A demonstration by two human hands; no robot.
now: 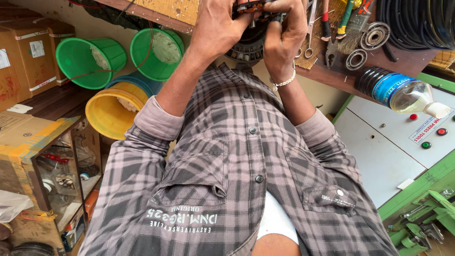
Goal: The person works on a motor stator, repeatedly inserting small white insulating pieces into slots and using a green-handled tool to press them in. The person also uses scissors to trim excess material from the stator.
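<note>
Gripping a small dark part with orange-brown windings at the top edge of the view, both hands work close together over the wooden bench. The left hand closes its grip around the part's left side, fingers curled tight on it. The right hand, with a pale bead bracelet at the wrist, pinches the part from the right, its fingers pressed together on it. Just below the hands a round black ring with slotted teeth lies on the bench, partly hidden by them.

To the right on the bench lie red-handled pliers, a brush and two steel bearings, near a coil of black hose. A plastic bottle with a blue label lies on its side over a grey and green machine panel. To the left stand two green buckets and a yellow bucket, beside cardboard boxes. The person wears a grey checked shirt with the sleeves rolled up.
</note>
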